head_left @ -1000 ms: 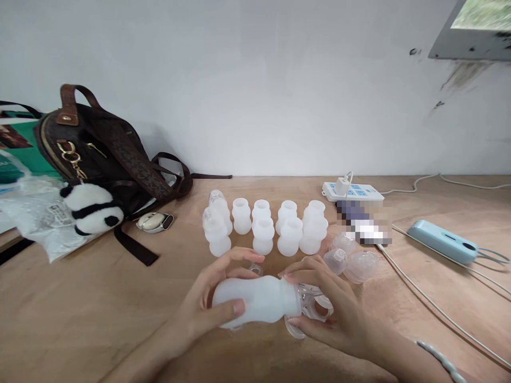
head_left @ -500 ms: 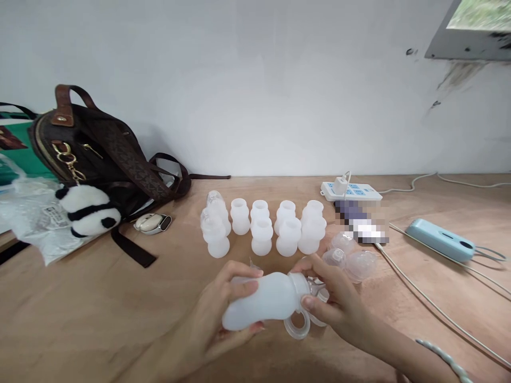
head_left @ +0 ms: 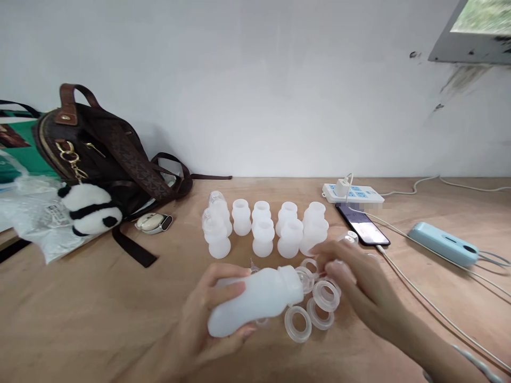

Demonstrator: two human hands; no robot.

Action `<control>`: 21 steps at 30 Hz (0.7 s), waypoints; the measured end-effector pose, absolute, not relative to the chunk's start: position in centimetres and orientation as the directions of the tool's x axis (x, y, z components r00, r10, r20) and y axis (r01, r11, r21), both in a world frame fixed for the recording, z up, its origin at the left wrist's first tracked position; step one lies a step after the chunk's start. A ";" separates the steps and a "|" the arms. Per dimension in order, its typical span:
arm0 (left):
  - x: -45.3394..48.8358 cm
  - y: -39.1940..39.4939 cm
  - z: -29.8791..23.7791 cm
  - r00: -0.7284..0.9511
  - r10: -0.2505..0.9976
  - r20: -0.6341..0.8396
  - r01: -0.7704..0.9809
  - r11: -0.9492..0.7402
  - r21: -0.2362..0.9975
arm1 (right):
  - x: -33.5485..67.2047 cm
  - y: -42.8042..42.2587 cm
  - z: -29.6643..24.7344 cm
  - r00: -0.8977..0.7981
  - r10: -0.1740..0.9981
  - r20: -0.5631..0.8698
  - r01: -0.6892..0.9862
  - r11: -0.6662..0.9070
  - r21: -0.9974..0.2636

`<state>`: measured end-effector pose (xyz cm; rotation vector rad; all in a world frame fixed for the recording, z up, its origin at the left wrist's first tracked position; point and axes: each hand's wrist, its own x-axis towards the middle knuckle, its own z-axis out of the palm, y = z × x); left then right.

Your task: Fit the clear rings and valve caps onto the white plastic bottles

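Observation:
My left hand point(head_left: 223, 303) is wrapped round a frosted white baby bottle point(head_left: 255, 298), lying tilted above the table. Its white collar and clear teat point(head_left: 306, 279) point to the right. My right hand point(head_left: 355, 282) is away from the bottle, over the clear domed caps; its fingers are blurred and partly hidden, so whether they grip a cap I cannot tell. Below the teat lie several clear rings, one ring point(head_left: 297, 336) nearest me. Behind the hands stand several open frosted bottles point(head_left: 262, 246). At their left end, clear domes top two capped bottles point(head_left: 219, 246).
A dark backpack point(head_left: 115, 154) with a panda plush point(head_left: 90, 210) stands at the left, beside earbuds-like case and watch point(head_left: 154, 222). On the right are a phone point(head_left: 365, 226), a power strip point(head_left: 361, 194), a blue handheld device point(head_left: 443, 243) and a white cable point(head_left: 423, 298).
My right hand has let go of the bottle's collar and moved right to the clear caps. The left hand has shifted the bottle slightly left. More rings are now visible.

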<state>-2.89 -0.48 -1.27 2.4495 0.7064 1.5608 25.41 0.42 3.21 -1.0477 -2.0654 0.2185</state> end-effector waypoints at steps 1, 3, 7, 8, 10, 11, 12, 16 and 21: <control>-2.9 -0.4 -1.1 0.307 0.473 0.826 0.312 -0.870 0.382 | 26.0 0.9 3.5 -0.327 0.679 0.657 0.694 0.645 -0.320; -2.9 -0.4 -0.5 0.246 0.500 0.830 0.330 -0.849 0.413 | 27.2 1.9 3.7 -0.342 0.589 0.732 0.833 0.551 -0.054; -2.6 -0.5 0.0 0.214 0.531 0.820 0.325 -0.830 0.453 | 28.5 3.0 2.6 -0.432 0.697 0.572 0.901 0.303 0.310; -2.6 -0.5 0.0 0.206 0.530 0.823 0.322 -0.831 0.454 | 28.6 3.1 2.2 -0.444 0.744 0.500 0.887 0.285 0.364; -2.5 -0.6 -0.2 0.192 0.529 0.826 0.318 -0.830 0.458 | 28.7 3.2 1.5 -0.462 0.807 0.368 0.858 0.301 0.417; -2.5 -0.6 -0.3 0.182 0.527 0.830 0.315 -0.831 0.459 | 28.7 3.2 1.4 -0.473 0.819 0.325 0.848 0.323 0.420; -2.5 -0.6 -0.4 0.174 0.525 0.833 0.313 -0.832 0.459 | 28.8 3.2 1.4 -0.484 0.822 0.300 0.842 0.345 0.414; -2.4 -0.8 -0.1 0.176 0.530 0.830 0.324 -0.827 0.459 | 29.4 3.0 2.7 -0.455 0.796 0.399 0.886 0.361 0.290; -2.3 -0.8 0.4 0.135 0.565 0.814 0.307 -0.805 0.508 | 28.7 1.9 4.6 -0.232 0.758 0.610 0.856 0.457 -0.241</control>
